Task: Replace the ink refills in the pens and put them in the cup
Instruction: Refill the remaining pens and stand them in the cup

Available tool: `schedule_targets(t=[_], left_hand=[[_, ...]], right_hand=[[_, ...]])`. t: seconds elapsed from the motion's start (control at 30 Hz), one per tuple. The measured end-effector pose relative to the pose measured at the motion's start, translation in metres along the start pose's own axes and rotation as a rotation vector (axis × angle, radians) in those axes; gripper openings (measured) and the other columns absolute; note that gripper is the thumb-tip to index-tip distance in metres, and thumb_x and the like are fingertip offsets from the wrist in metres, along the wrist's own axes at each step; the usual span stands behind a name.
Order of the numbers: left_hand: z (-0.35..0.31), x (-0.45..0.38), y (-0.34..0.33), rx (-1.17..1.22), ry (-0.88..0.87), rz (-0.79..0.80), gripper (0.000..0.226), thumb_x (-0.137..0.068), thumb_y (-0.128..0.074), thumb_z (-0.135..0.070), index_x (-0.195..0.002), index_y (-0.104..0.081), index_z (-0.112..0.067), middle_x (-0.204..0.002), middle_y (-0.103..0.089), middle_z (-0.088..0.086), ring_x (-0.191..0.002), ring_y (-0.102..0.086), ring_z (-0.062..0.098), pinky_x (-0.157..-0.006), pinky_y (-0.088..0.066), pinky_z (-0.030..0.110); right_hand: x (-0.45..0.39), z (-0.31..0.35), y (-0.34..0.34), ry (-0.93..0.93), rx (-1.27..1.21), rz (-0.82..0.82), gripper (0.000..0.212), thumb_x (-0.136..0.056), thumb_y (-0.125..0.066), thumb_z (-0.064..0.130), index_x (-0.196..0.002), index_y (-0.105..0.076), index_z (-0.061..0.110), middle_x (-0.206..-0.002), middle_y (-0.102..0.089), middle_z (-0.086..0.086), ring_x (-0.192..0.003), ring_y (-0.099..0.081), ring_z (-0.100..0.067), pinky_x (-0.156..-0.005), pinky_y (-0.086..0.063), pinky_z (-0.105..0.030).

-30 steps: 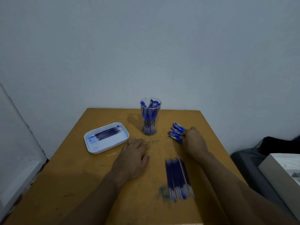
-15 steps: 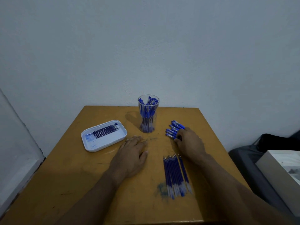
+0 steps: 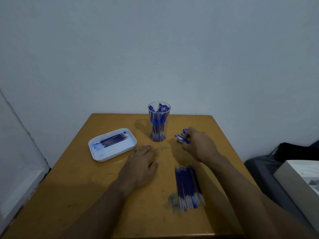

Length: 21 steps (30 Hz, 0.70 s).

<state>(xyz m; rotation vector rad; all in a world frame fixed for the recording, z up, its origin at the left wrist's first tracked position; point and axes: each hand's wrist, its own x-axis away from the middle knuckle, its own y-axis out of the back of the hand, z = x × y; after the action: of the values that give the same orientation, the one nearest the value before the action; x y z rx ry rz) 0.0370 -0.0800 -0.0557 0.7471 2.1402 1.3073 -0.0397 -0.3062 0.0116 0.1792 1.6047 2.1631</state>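
A clear cup (image 3: 159, 124) full of blue pens stands at the table's far middle. Just right of it lies a small pile of blue pens (image 3: 181, 136); my right hand (image 3: 198, 146) covers most of the pile and its fingers curl around a pen there. My left hand (image 3: 140, 165) rests flat on the table, palm down, holding nothing. A row of several blue ink refills (image 3: 187, 185) lies near my right forearm. A white tray (image 3: 112, 144) at the left holds several dark refills.
The wooden table (image 3: 77, 190) has an ink smudge (image 3: 172, 201) beside the refill row. A wall stands right behind the table. A dark bag (image 3: 296, 153) and a white box (image 3: 296, 183) sit off the table's right side.
My right hand has curled its fingers onto a pen in the pile and drawn slightly toward me. The left hand has stayed flat on the table. The camera view shifted a little.
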Motion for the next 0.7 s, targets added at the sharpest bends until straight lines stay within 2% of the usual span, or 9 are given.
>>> schedule_targets(t=[0.07,0.13,0.2,0.3,0.37,0.43,0.53,0.6,0.7], left_hand=[[0.000,0.004,0.003,0.084,0.012,-0.029,0.053,-0.104,-0.045,-0.048,-0.154,-0.037,-0.032,-0.165,-0.028,-0.008,-0.152,-0.021,0.012,-0.124,-0.019,0.034],[0.000,0.011,0.004,0.153,0.016,-0.052,0.054,-0.103,-0.047,-0.049,-0.153,-0.039,-0.034,-0.162,-0.034,-0.009,-0.149,-0.027,0.010,-0.123,-0.027,0.036],[-0.001,0.022,0.007,0.230,0.006,-0.096,0.053,-0.100,-0.048,-0.053,-0.149,-0.046,-0.035,-0.154,-0.045,-0.012,-0.141,-0.040,0.006,-0.117,-0.039,0.038],[-0.010,0.045,0.013,0.428,0.024,-0.198,0.038,-0.101,-0.055,-0.044,-0.138,-0.059,-0.034,-0.133,-0.062,-0.014,-0.119,-0.057,0.000,-0.102,-0.051,0.033],[-0.017,0.056,0.018,0.576,0.043,-0.201,0.028,-0.102,-0.054,-0.043,-0.125,-0.068,-0.034,-0.114,-0.071,-0.015,-0.104,-0.066,0.004,-0.091,-0.057,0.038],[-0.020,0.060,0.023,0.743,0.076,-0.106,0.030,-0.102,-0.051,-0.052,-0.111,-0.072,-0.032,-0.093,-0.076,-0.005,-0.083,-0.073,0.016,-0.075,-0.061,0.048],[-0.021,0.059,0.026,0.957,0.202,0.116,0.037,-0.093,-0.053,-0.056,-0.103,-0.071,-0.025,-0.083,-0.074,0.011,-0.060,-0.070,0.033,-0.054,-0.058,0.040],[-0.020,0.059,0.026,0.914,0.190,0.176,0.037,-0.096,-0.051,-0.054,-0.098,-0.071,-0.023,-0.084,-0.074,0.011,-0.053,-0.066,0.029,-0.047,-0.052,0.032],[-0.016,0.058,0.024,0.854,0.140,0.180,0.030,-0.103,-0.048,-0.046,-0.098,-0.069,-0.025,-0.081,-0.074,0.008,-0.048,-0.059,0.021,-0.044,-0.047,0.029]], right_hand=[[0.006,0.014,0.011,0.036,-0.059,0.020,0.044,-0.092,-0.070,0.026,-0.133,-0.053,0.025,-0.113,-0.070,-0.005,-0.092,-0.065,-0.020,-0.074,-0.057,-0.038],[0.014,0.029,0.022,0.020,-0.283,0.083,0.061,-0.091,-0.072,0.018,-0.145,-0.047,0.028,-0.103,-0.071,-0.003,-0.085,-0.064,-0.014,-0.069,-0.052,-0.030],[0.029,0.043,0.027,-0.049,-0.699,0.210,0.063,-0.090,-0.071,0.011,-0.145,-0.049,0.032,-0.077,-0.063,-0.002,-0.062,-0.057,-0.013,-0.054,-0.042,-0.028],[0.053,0.059,0.017,-0.130,-1.092,0.356,0.047,-0.090,-0.070,0.005,-0.130,-0.057,0.027,-0.071,-0.060,-0.010,-0.047,-0.048,-0.017,-0.039,-0.032,-0.026],[0.067,0.068,0.003,-0.167,-1.173,0.357,0.032,-0.094,-0.070,0.010,-0.123,-0.056,0.018,-0.071,-0.065,-0.013,-0.048,-0.055,-0.021,-0.037,-0.038,-0.026],[0.076,0.074,-0.010,-0.202,-1.243,0.338,0.025,-0.098,-0.067,0.016,-0.118,-0.053,0.012,-0.075,-0.070,-0.017,-0.054,-0.062,-0.026,-0.042,-0.047,-0.030],[0.083,0.075,-0.023,-0.243,-1.278,0.296,0.023,-0.097,-0.067,0.017,-0.116,-0.055,0.013,-0.082,-0.072,-0.021,-0.063,-0.067,-0.030,-0.051,-0.056,-0.034],[0.085,0.072,-0.025,-0.255,-1.293,0.274,0.026,-0.094,-0.071,0.016,-0.116,-0.056,0.012,-0.083,-0.073,-0.020,-0.063,-0.069,-0.030,-0.052,-0.057,-0.035],[0.089,0.068,-0.025,-0.250,-1.311,0.286,0.026,-0.092,-0.073,0.019,-0.107,-0.062,0.002,-0.084,-0.074,-0.022,-0.065,-0.070,-0.026,-0.051,-0.057,-0.032]])
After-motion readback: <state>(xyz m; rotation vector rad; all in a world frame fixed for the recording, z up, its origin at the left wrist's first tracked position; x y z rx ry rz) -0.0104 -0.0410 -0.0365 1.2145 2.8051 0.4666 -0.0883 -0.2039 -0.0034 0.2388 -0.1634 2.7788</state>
